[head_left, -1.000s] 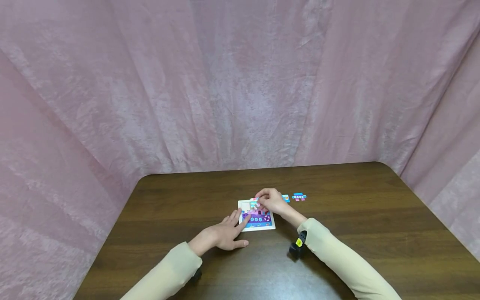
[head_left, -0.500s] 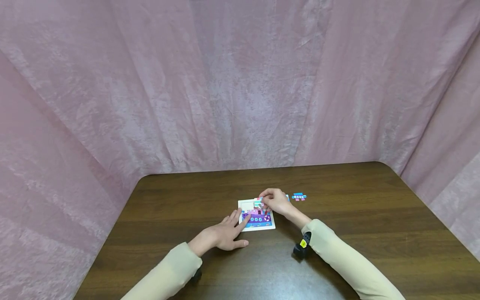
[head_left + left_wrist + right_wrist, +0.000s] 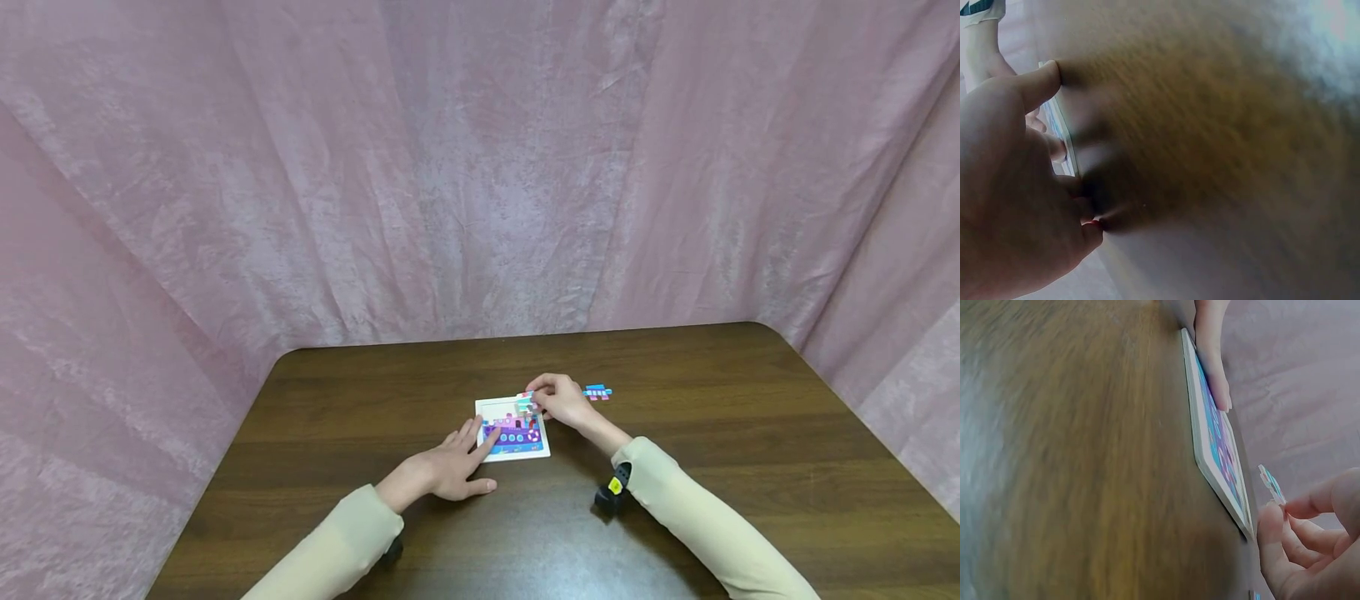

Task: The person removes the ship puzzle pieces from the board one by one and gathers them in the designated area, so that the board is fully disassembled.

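A white-framed jigsaw puzzle [image 3: 514,446] with a purple and pink boat picture lies flat on the table; bare white backing shows in its upper part. My left hand [image 3: 448,468] rests with spread, straight fingers on the puzzle's left side. Between thumb and fingertips my right hand [image 3: 561,402] pinches a teal and white puzzle piece [image 3: 1270,483], raised over the puzzle's upper right corner. In the right wrist view that piece is tilted and apart from the frame. The left wrist view shows the back of my left hand [image 3: 1022,169] and the puzzle's edge.
A blue and pink puzzle piece [image 3: 597,392] lies on the brown wooden table [image 3: 360,392] right of my right hand. Behind the table's far edge hangs a pink curtain [image 3: 480,167].
My right hand has moved rightward across the puzzle with the pinched piece, uncovering more white backing and hiding the nearer loose piece. My left hand stays in place.
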A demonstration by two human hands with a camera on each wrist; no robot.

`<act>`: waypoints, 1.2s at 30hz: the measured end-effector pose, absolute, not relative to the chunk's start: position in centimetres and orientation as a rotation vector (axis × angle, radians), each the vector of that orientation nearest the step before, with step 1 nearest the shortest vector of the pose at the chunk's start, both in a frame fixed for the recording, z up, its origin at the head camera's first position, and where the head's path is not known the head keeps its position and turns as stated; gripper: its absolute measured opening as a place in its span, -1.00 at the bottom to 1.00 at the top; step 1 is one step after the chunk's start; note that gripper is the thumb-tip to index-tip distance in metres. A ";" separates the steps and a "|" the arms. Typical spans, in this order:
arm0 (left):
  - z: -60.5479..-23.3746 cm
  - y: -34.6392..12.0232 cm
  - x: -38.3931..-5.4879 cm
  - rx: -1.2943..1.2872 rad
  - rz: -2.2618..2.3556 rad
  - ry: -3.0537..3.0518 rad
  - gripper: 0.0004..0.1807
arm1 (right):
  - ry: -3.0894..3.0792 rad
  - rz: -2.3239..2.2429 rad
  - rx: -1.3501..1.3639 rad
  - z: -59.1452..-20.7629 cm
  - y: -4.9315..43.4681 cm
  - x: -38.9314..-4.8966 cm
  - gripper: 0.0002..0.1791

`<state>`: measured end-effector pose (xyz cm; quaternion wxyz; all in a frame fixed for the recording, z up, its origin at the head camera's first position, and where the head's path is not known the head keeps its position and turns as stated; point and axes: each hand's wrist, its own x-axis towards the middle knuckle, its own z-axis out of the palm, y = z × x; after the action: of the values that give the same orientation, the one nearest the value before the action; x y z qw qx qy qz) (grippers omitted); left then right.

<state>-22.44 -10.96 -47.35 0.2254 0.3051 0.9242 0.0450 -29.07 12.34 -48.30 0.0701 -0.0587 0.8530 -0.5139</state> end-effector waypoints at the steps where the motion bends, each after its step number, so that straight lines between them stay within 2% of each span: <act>1: -47.4 -11.0 -22.4 0.839 0.123 2.549 -0.11 | 2.567 -1.552 -0.180 -48.3 12.5 -29.1 -0.80; 36: -47.4 -10.9 -22.2 0.838 0.123 2.555 -0.11 | 2.608 -1.542 -0.080 -47.8 18.3 -29.5 -0.75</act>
<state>-22.22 -10.95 -47.36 0.2229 0.3036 0.9253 0.0447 -29.53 18.28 -47.83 0.0555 -0.0263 0.8592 -0.5079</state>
